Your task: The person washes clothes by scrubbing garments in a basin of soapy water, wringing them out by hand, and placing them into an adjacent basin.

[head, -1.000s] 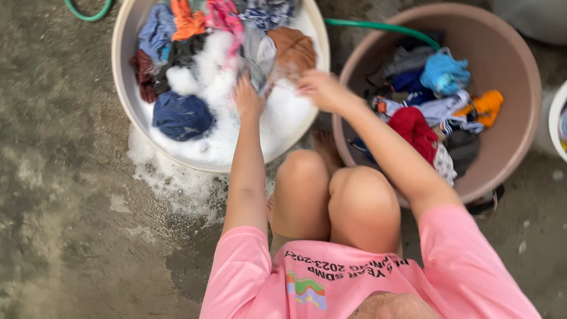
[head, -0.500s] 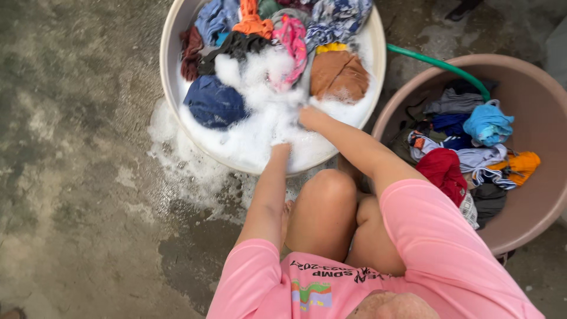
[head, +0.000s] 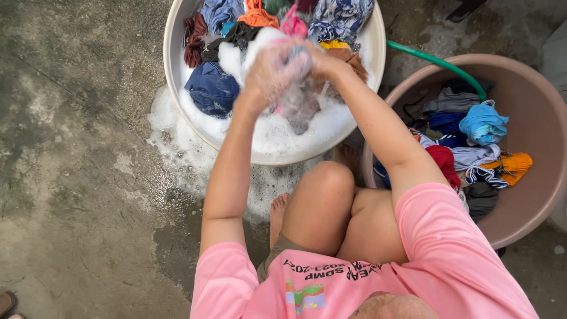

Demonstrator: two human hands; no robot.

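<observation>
Soapy cloth [head: 298, 103] is bunched up over the white tub [head: 171, 71], squeezed tight between the left hand [head: 269, 74] and right hand [head: 322, 59]. Lots of clothes sit in the foam, unwashed I think. More clothes fill the brown tub [head: 531, 195]. No labels show.

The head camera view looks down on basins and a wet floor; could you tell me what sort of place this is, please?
Probably an outdoor or yard washing spot for hand laundry. A white basin full of suds and clothes and a brown basin of clothes sit on a wet concrete floor, with a green hose between them.
</observation>
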